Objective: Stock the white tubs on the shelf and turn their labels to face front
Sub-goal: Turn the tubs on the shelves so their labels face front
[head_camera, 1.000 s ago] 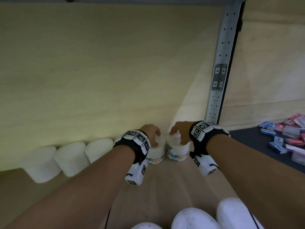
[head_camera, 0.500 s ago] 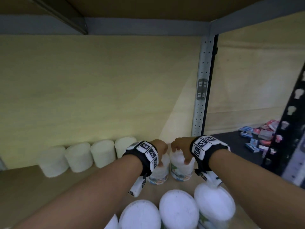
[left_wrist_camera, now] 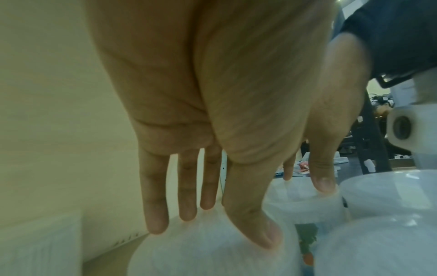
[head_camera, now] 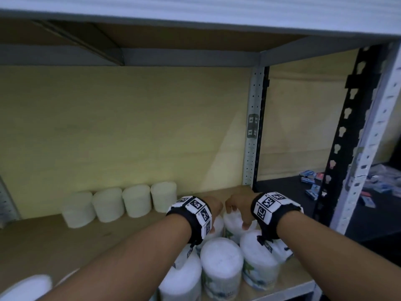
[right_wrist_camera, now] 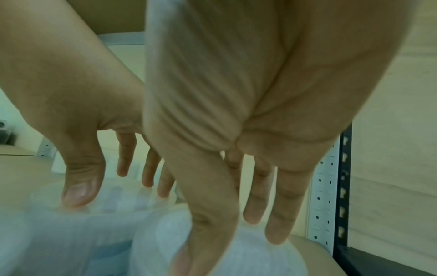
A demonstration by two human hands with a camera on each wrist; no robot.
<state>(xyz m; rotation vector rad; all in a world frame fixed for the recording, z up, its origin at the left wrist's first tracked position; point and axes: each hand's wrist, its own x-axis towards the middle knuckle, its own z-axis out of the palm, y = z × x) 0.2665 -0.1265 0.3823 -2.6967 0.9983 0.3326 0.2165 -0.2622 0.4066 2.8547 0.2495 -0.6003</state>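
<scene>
The left grip [head_camera: 213, 208] comes down from above on the left tub [left_wrist_camera: 201, 248]. Its thumb lies on the near edge of the lid and the other fingers [left_wrist_camera: 155, 214] reach to the far edge, so it is grasping this tub by the lid. The right grip [head_camera: 237, 206] holds the right tub [right_wrist_camera: 260, 248] in the same manner: thumb at the near side, fingers spread over the far rim (the fingers are rather straight, only a little bent). The two tubs stand upright and side by side on the wooden shelf [head_camera: 65, 242], and the two grips are near each other without touching.

Just on the person's side of both grips, under the wrists, stand three more white tubs [head_camera: 221, 257], close together; a green printed label [head_camera: 247, 268] shows on the front of one. Well away on the outer side of the left grip, a row of four white tubs [head_camera: 119, 203] stands against the back wall, plain sides to the camera. Beyond the right grip rises a perforated metal upright [head_camera: 252, 148]. Farther out on that side, small coloured packets [head_camera: 310, 181] lie on a dark shelf. Each wrist wears a band with black-and-white markers [head_camera: 195, 208].
</scene>
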